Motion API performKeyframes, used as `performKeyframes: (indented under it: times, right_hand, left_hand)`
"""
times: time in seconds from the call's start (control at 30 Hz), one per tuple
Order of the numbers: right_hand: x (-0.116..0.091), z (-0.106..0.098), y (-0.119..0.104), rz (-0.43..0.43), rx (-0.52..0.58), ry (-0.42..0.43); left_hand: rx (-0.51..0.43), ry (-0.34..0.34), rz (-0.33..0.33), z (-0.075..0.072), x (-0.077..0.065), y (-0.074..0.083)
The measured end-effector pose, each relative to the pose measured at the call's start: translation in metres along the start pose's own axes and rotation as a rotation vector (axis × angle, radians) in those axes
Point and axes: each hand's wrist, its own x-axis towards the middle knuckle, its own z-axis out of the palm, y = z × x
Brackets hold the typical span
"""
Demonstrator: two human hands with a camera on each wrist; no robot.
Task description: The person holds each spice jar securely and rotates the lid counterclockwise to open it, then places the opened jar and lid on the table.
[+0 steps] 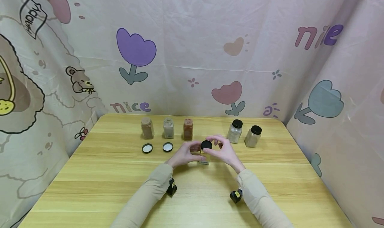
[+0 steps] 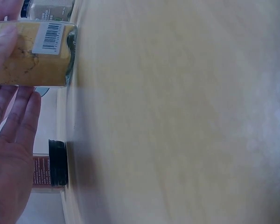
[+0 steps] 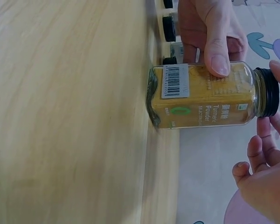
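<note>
A square glass jar of yellow turmeric powder is upright between my two hands, its black lid on top. My left hand holds the jar's body, thumb across the front and fingers at the far side. With thumb and fingertips, my right hand grips the lid; its other fingers are bent loosely. Behind my left hand stands an uncapped jar of reddish-brown powder. A black lid lies before that jar in the left wrist view, hidden by the hand in the head view.
Uncapped jars of brown powder and pale powder stand at back left. Before them lie two upturned lids, one left, one right. Two capped jars, one whitish and one greyish-brown, stand at back right. A patterned curtain hangs behind.
</note>
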Motion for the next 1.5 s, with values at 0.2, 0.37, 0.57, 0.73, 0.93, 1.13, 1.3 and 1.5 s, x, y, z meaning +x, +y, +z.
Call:
performKeyframes:
  times: [0.2, 0.37, 0.57, 0.73, 0.93, 1.13, 1.3, 1.5]
  right_hand:
    - [0.000, -0.001, 0.000, -0.051, -0.003, -0.013]
    - [-0.001, -0.001, 0.002, -0.057, -0.021, -0.013]
    - [-0.002, -0.001, 0.002, -0.005, -0.015, -0.001]
    - [-0.002, -0.001, -0.001, 0.006, 0.002, 0.001]
    - [-0.001, -0.001, -0.001, -0.021, 0.009, -0.016]
    - [-0.001, -0.002, 0.002, -0.046, -0.005, -0.023]
    - [-0.002, -0.002, 0.002, -0.017, -0.006, -0.002]
    - [-0.003, -0.003, -0.008, 0.014, -0.009, 0.007]
  left_hand:
    - [0.005, 0.009, -0.014, 0.000, -0.001, 0.001]
    - [-0.001, 0.018, -0.009, 0.002, -0.001, 0.002]
    - [-0.005, 0.014, -0.018, 0.002, -0.001, 0.002]
    - [-0.007, 0.009, -0.014, 0.000, 0.000, 0.000]
    - [-0.001, 0.009, 0.002, 0.000, -0.001, 0.000]
    - [0.009, 0.008, 0.006, 0.000, -0.001, 0.001]
    - [0.004, 0.011, 0.003, 0.000, -0.001, 0.002]
    - [0.001, 0.006, -0.002, 0.000, 0.000, 0.000]
